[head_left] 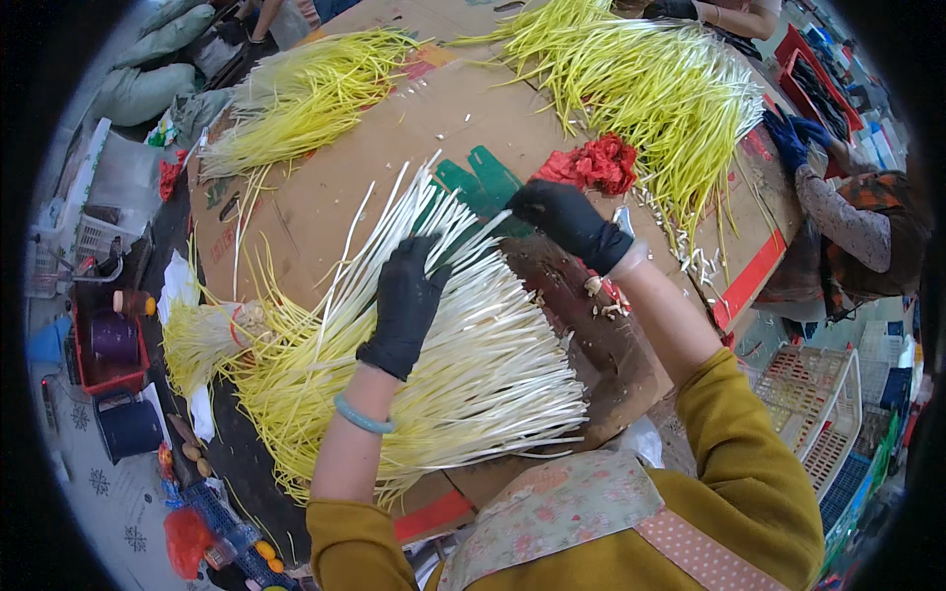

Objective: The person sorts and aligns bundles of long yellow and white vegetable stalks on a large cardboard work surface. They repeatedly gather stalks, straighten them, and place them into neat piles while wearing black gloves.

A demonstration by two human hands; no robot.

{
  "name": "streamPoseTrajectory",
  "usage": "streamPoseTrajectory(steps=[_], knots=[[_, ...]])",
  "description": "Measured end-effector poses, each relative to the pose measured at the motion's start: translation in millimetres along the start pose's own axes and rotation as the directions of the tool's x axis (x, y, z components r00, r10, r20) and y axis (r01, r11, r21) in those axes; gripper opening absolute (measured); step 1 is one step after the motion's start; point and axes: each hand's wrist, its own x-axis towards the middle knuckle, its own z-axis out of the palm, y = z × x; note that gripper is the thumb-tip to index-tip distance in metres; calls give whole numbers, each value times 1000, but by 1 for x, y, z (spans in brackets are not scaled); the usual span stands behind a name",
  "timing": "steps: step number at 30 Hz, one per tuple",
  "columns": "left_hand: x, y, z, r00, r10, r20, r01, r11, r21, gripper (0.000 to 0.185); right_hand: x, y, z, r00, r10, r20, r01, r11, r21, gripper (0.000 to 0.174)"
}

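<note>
A broad heap of yellow chives [473, 362], with white stems and yellow leaves, lies before me. My left hand [408, 303], in a black glove, curls over the stems at the heap's upper side and grips some of them; its palm side is hidden. The fingertips of my right hand [565, 221], also black-gloved, pinch the end of one white stem [494, 224] that slants up out of the heap. A crumpled red cloth or bag [591, 164] lies just beyond my right hand. Left of the heap is a chive bunch [214, 336] tied with a red band.
Cardboard [295, 221] covers the table. More chives lie at the far left [310, 96] and far right [643, 96]. Cut stem bits [695, 258] scatter on the right. A co-worker's blue-gloved hands [794, 140] are at the right edge. A plastic crate [809, 399] stands at lower right.
</note>
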Motion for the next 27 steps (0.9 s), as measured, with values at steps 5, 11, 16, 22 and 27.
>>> streamPoseTrajectory(steps=[5,11,16,22,27], knots=[[28,34,-38,875,-108,472,395,723,-567,26,22,-72,-78,928,-299,-222,355,891,284,22],[37,71,-156,991,-136,3,135,982,-134,19,7,-100,-104,947,93,-306,84,852,517,20],[29,42,-196,872,474,124,-367,464,806,23,-25,-39,-64,815,458,-354,17,592,806,23],[-11,-68,-74,970,93,223,-197,841,504,25,-63,-68,11,944,310,-113,-234,871,432,38],[-45,-73,-52,993,-9,119,-52,866,497,35,-145,-120,70,956,-136,259,234,886,-400,52]])
